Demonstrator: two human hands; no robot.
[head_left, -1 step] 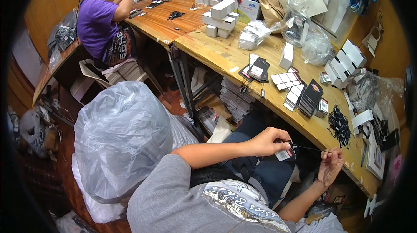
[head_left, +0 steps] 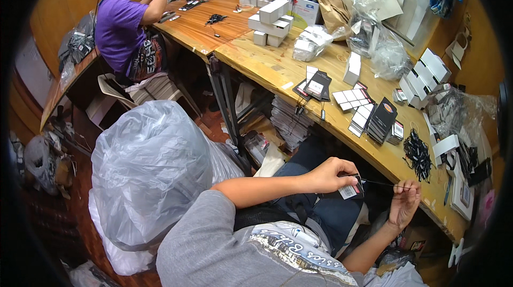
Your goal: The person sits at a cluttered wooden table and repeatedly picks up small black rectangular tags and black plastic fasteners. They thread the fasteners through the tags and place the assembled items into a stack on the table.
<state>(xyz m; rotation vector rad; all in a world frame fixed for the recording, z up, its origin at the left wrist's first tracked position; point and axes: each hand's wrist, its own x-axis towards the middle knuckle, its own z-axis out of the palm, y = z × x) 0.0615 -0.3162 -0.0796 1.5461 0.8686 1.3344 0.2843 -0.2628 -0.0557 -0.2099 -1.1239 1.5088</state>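
My left hand [head_left: 332, 173] is closed on a small black-and-white hang tag [head_left: 348, 191] with a barcode, held above my lap. A thin black cord [head_left: 380, 183] runs taut from the tag to my right hand [head_left: 405, 201], whose fingers pinch its other end. Nearest to the right hand on the table lies a bundle of black cords [head_left: 418, 154]. Further left stand a stack of black tags [head_left: 382, 121] and some white-faced tags [head_left: 352, 99]. Black cards [head_left: 319, 85] with cords hanging over the table edge lie beyond them.
The wooden table [head_left: 248, 68] carries white boxes [head_left: 273, 22], plastic bags [head_left: 393, 57] and a brown paper bag [head_left: 327, 1]. A large grey plastic bag [head_left: 152, 175] fills the floor at my left. A co-worker in purple [head_left: 120, 33] sits at the table's far end.
My right hand has shifted very slightly left, with the cord still stretched. The co-worker's raised hand has moved a little upward and to the right.
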